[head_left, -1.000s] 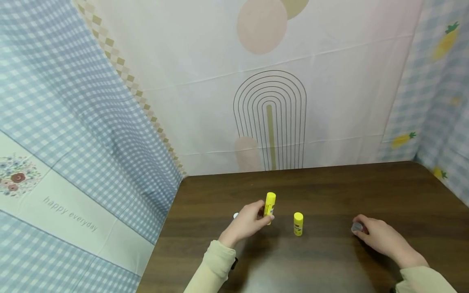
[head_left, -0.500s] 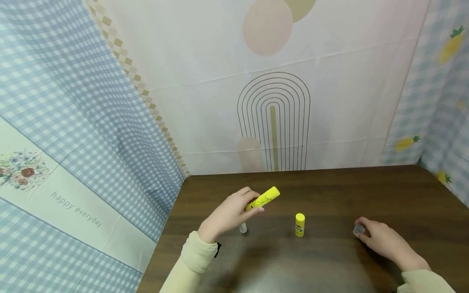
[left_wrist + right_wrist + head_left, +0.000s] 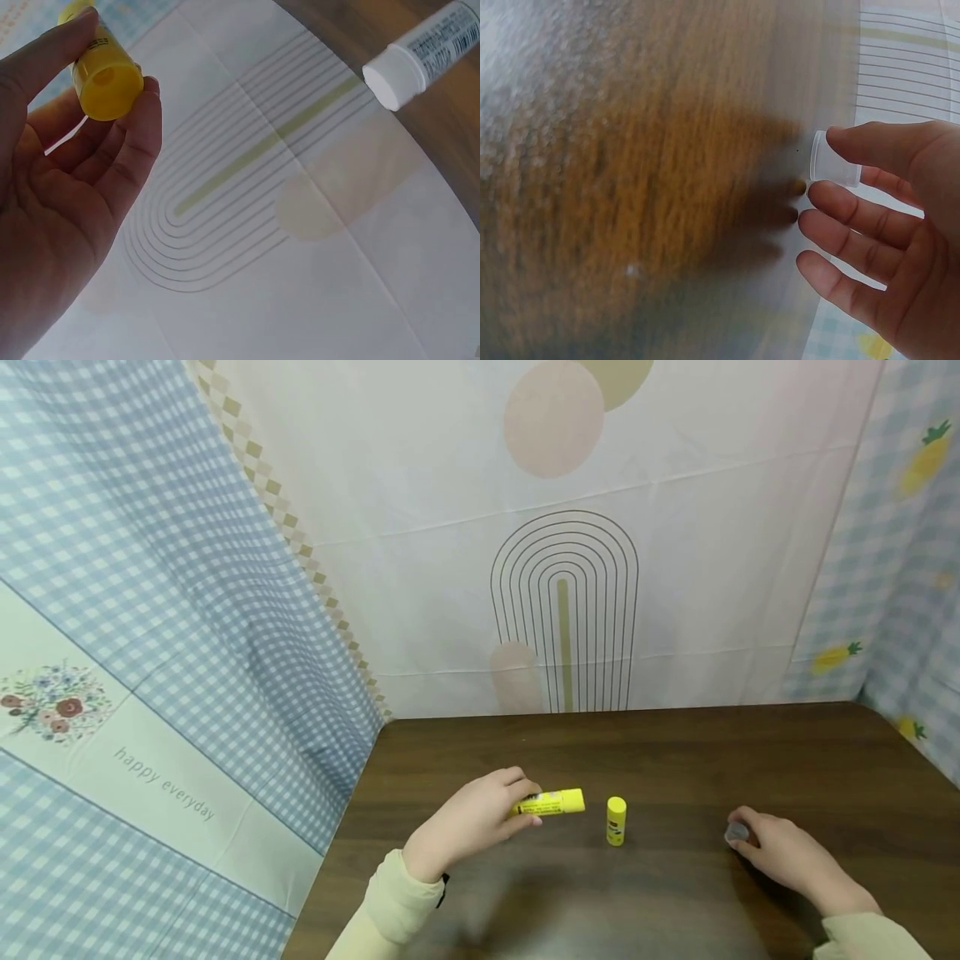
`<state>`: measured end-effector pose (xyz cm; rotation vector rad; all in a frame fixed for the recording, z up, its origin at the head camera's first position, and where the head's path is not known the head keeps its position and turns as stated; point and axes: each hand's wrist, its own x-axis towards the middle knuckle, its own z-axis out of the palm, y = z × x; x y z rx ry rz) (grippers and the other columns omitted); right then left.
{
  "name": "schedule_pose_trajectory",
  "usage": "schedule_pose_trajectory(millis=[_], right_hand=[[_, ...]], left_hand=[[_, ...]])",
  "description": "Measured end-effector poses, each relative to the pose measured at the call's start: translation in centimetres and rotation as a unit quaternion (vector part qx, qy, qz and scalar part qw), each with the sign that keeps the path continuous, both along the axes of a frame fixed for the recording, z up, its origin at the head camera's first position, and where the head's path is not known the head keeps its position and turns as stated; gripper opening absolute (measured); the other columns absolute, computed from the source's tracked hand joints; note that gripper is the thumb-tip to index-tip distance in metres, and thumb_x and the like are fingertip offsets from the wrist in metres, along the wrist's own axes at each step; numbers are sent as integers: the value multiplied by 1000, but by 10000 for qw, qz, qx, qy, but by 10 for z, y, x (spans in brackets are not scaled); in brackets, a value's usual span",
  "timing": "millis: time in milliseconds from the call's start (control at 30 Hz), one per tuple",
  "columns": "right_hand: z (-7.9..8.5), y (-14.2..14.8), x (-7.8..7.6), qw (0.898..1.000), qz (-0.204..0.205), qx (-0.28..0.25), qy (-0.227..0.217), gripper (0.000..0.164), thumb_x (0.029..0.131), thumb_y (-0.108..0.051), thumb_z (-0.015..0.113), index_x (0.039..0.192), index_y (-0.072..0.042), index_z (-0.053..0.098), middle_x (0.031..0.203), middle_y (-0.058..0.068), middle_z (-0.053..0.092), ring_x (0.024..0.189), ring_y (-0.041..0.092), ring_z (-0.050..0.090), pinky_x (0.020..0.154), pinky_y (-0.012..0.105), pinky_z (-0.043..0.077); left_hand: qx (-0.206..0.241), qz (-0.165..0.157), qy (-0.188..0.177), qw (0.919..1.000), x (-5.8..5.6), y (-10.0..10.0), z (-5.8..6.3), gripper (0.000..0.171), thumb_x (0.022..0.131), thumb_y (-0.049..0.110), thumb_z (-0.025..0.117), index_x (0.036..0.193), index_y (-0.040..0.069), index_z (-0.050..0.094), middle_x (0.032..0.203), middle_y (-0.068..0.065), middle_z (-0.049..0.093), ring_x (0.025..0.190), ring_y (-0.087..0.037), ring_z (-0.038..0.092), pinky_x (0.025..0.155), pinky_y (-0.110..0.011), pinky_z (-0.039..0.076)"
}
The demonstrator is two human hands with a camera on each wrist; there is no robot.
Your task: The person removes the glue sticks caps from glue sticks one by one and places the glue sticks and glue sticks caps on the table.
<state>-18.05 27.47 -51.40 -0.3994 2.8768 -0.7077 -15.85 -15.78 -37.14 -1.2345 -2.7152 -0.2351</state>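
I have the left hand (image 3: 472, 818) raised over the dark table (image 3: 675, 902), its forearm slanting in from the bottom edge in a pale sleeve (image 3: 401, 893), the back of the hand facing my head camera and the fingers reaching right. The grip there is clamped on a yellow tube (image 3: 558, 802), which I see lying almost level, its free end jutting right past the fingertips towards the upright yellow stick (image 3: 616, 821) that stands near it on the table. My left wrist view shows the thumb along one side of the tube and the fingers curled against the other, with the round, hollow-looking end facing the camera; a white labelled tube (image 3: 424, 56) sits apart from the hand at the upper right. Well off to the right, I have the right hand (image 3: 783, 847) low, coming in from the lower right corner and pointing up and left. It pinches a clear cap (image 3: 838, 161) between the thumb and a mostly hidden index finger, while the other three fingers lie loosely bent beside it; I cannot tell whether the cap touches the table
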Motion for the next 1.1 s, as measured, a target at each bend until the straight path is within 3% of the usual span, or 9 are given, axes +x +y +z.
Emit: schedule_pose_trajectory(millis=[267,400,533,633,800,967,1100], right_hand=[[-1,0,-1,10000,-13,3,-36,37,94,-20,72,120,3,60,99,10,69,83,25,67,66,47,52],[2,-2,2,9999,-82,-25,-121,56,95,-31,70,134,4,50,96,9,68,75,22,65,61,44,51],[10,-5,8,9995,-277,-123,38,69,98,-37,66,146,3,37,84,2,58,58,17,51,51,35,40],[23,-13,11,9985,-333,-134,419,63,100,-39,63,142,3,44,82,0,55,56,15,47,50,33,36],[62,-52,17,9934,-85,-354,1087,48,100,-47,61,121,-3,63,85,-6,60,67,7,54,57,33,45],[96,-97,32,9805,551,-1255,1408,22,99,-36,67,111,-18,68,91,-12,65,79,2,58,67,29,50],[113,-120,41,9643,1220,-1997,1243,18,98,-32,68,113,-21,68,95,-14,67,83,2,61,69,26,53]], left_hand=[[-111,-158,232,9995,9,4,0,33,94,34,74,117,12,70,100,5,58,81,-3,51,73,-18,46],[-128,-152,285,9994,10,5,0,31,93,34,75,115,13,70,99,6,58,81,-3,51,73,-17,45],[-83,-198,309,9993,10,6,0,30,91,33,77,112,13,70,98,5,58,83,-5,52,74,-18,47],[-71,-216,302,9993,11,7,-1,31,91,33,77,112,13,71,98,5,59,84,-6,53,75,-19,47],[-141,-233,353,9990,13,9,0,30,92,33,75,114,12,70,99,4,59,85,-7,54,75,-20,47],[-177,-312,452,9983,15,13,0,31,93,34,74,114,12,70,99,4,59,86,-8,54,75,-20,48],[-105,-387,604,9974,16,16,0,30,92,33,76,113,12,70,99,4,59,86,-8,54,75,-20,49]])
